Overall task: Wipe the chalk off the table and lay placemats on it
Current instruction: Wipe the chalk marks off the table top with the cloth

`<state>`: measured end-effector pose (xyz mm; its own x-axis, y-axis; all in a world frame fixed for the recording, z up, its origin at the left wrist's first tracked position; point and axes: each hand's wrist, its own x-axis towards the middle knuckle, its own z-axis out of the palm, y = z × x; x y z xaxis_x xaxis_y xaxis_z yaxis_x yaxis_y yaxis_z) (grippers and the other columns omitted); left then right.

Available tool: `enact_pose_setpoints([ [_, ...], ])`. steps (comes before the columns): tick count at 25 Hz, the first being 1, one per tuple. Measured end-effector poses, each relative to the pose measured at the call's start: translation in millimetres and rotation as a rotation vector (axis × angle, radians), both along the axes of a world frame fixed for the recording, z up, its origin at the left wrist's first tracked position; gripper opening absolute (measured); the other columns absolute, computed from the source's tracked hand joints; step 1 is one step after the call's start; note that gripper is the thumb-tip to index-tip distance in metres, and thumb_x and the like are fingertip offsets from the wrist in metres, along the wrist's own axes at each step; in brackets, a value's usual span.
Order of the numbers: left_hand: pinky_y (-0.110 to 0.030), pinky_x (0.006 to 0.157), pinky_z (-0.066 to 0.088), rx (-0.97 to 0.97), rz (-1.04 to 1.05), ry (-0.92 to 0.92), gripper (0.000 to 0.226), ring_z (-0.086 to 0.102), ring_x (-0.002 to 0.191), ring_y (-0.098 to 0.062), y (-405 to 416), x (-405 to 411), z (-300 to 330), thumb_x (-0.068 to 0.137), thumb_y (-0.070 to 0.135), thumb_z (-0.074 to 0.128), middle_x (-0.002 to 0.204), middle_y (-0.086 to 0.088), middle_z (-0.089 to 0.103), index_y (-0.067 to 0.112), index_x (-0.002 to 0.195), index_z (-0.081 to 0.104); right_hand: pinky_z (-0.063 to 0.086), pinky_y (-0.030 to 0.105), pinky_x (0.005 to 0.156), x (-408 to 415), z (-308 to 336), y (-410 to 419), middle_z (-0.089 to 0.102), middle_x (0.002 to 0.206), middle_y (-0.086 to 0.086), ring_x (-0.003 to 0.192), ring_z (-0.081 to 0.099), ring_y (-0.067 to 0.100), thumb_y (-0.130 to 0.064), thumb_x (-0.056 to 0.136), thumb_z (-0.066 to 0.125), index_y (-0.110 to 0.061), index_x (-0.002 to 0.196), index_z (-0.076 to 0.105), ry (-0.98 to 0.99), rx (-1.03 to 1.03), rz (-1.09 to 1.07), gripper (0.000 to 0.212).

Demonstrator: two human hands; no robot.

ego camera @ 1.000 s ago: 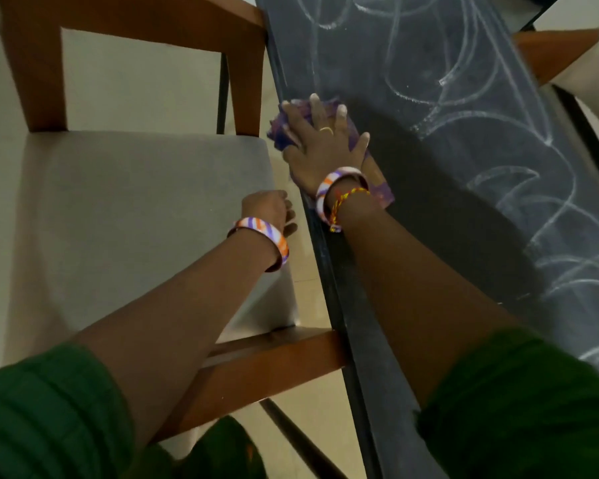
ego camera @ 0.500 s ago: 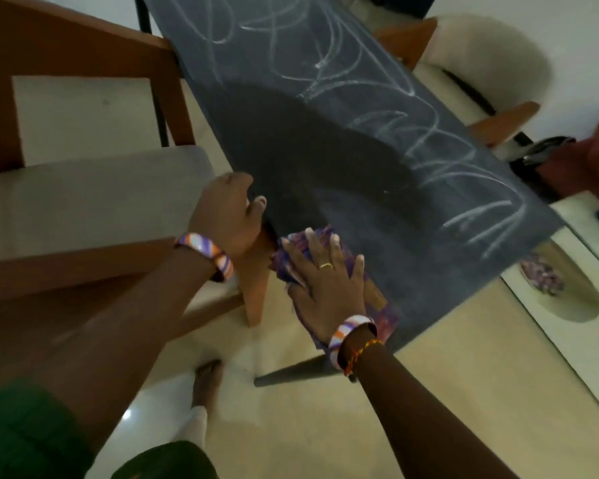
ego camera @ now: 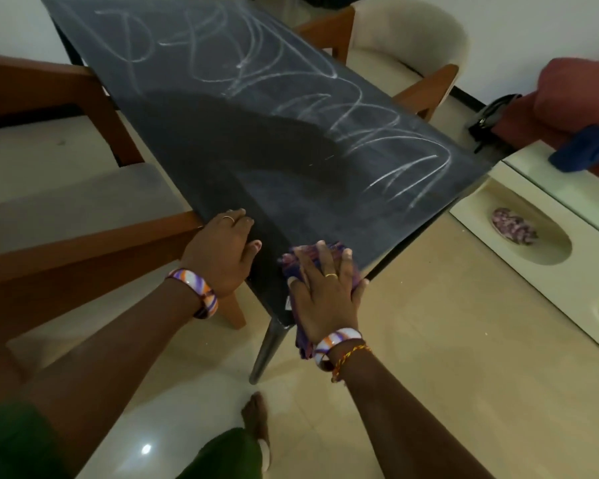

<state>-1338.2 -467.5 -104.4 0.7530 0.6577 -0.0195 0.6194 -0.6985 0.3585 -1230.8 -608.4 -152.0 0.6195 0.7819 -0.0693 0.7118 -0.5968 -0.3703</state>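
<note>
The dark table (ego camera: 242, 140) runs away from me, with white chalk scribbles (ego camera: 388, 146) across its far and right parts and a darker wiped patch in the middle. My right hand (ego camera: 325, 288) presses flat on a purple cloth (ego camera: 293, 271) at the table's near corner, fingers spread over it. My left hand (ego camera: 222, 250) rests on the table's near left edge, fingers curled over the rim, holding no object. No placemats are in view.
A wooden chair with a grey seat (ego camera: 70, 202) stands close on the left. Another pale chair (ego camera: 408, 46) sits at the far right side. A cream sideboard (ego camera: 533, 243) with a patterned dish (ego camera: 514, 225) is on the right. My foot (ego camera: 256, 420) is under the table corner.
My right hand has dragged the cloth from the table's left edge back to the near corner. My left hand has come off the chair side and onto the table's rim.
</note>
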Motion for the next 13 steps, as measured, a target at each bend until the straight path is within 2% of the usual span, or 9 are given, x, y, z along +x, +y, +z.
enact_pose_setpoints([
  [6,-0.035,0.116,0.022,0.015,-0.041,0.025,0.054,0.022,0.141,-0.023,40,89,-10,0.096,0.033,0.044,0.153,-0.009,0.024,0.010,0.143,0.033,-0.012,0.053,0.111,172,-19,21,0.006,0.159,-0.007,0.145,-0.014,0.028,-0.044,0.099,0.026,-0.037,0.144,0.033,-0.054,0.021,-0.245,0.046],
  [7,-0.035,0.116,0.021,0.010,-0.048,0.030,0.055,0.022,0.142,-0.024,46,106,-11,0.095,0.033,0.045,0.153,-0.010,0.023,0.010,0.143,0.033,-0.015,0.053,0.111,207,-29,24,0.009,0.159,-0.005,0.145,-0.011,0.029,-0.047,0.096,0.019,-0.036,0.144,0.034,-0.116,-0.006,-0.239,0.051],
  [9,-0.033,0.117,0.017,0.013,-0.057,0.024,0.056,0.019,0.143,-0.026,56,140,-12,0.095,0.033,0.045,0.154,-0.013,0.019,0.007,0.143,0.032,-0.007,0.056,0.116,270,-35,30,0.017,0.158,-0.003,0.146,-0.004,0.030,-0.053,0.088,0.006,-0.034,0.143,0.034,-0.182,-0.048,-0.250,0.065],
  [11,-0.032,0.117,0.012,0.026,-0.036,0.003,0.056,0.016,0.143,-0.028,61,167,-14,0.095,0.032,0.045,0.155,-0.017,0.015,0.006,0.143,0.032,-0.004,0.057,0.116,308,-20,34,0.015,0.158,-0.004,0.146,-0.003,0.031,-0.053,0.090,0.011,-0.035,0.144,0.031,-0.091,-0.022,-0.391,0.061],
  [13,-0.034,0.117,0.011,0.022,0.022,-0.019,0.055,0.013,0.144,-0.031,61,185,-18,0.096,0.031,0.044,0.155,-0.019,0.012,0.004,0.142,0.032,-0.003,0.055,0.116,308,-1,33,0.010,0.159,-0.003,0.145,-0.005,0.033,-0.044,0.097,0.023,-0.034,0.146,0.027,-0.019,0.008,-0.459,0.050],
])
